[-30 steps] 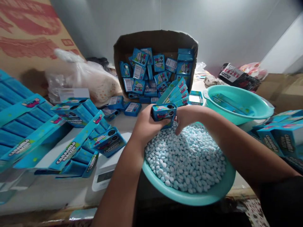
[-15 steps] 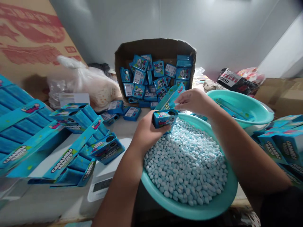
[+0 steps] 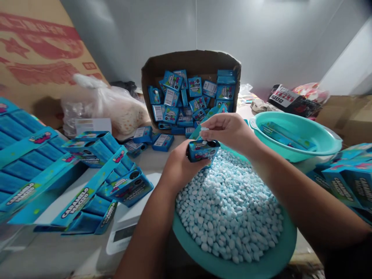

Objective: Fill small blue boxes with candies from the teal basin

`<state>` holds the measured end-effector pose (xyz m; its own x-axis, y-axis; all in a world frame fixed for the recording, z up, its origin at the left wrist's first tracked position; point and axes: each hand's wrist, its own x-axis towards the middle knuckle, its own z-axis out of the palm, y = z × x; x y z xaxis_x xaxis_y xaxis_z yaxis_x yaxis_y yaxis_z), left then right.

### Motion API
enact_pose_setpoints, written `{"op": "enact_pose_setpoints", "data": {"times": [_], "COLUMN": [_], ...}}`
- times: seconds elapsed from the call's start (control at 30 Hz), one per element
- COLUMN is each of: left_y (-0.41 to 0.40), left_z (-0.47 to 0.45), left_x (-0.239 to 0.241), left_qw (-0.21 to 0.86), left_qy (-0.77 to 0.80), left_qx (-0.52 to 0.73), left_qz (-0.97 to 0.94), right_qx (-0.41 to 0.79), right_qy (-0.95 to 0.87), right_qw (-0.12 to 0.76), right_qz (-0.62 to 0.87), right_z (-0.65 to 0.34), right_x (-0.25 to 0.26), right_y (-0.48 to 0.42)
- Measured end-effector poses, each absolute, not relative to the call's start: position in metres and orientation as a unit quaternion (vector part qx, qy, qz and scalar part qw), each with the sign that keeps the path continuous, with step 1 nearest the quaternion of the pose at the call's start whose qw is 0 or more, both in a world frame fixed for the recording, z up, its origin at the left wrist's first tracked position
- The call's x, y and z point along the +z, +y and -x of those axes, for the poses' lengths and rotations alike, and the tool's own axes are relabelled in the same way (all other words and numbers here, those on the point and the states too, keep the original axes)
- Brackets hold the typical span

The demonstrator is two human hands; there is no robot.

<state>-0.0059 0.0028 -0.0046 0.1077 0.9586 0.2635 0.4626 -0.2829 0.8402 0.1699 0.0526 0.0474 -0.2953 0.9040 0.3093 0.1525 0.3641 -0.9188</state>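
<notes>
Blue box (image 3: 201, 154) gripped by left hand (image 3: 180, 162); right hand (image 3: 226, 130) pinches candies (image 3: 204, 129) above: likely filling; next needs aimed release.

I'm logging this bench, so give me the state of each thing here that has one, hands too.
Left hand: gripping a blue box
Right hand: pinching white pieces above it
Front basin: heaped with pale candies
Rear basin: holding flat blue cartons
Cardboard box: open, holding many blue packs
Scale: on or off unclear, display unreadable
Plastic bag: filled, top gathered
</notes>
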Motion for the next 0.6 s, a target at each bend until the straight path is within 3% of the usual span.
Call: {"op": "enact_pose_setpoints", "data": {"times": [0.6], "left_y": [0.002], "left_z": [0.006], "left_x": [-0.002], "left_qw": [0.294], "left_qy": [0.530], "left_qx": [0.405], "left_qz": [-0.685], "right_qx": [0.401], "right_qy": [-0.741], "right_qw": [0.392], "right_qz": [0.369], "right_z": [-0.182], "right_x": [0.053], "right_y": [0.055]}}
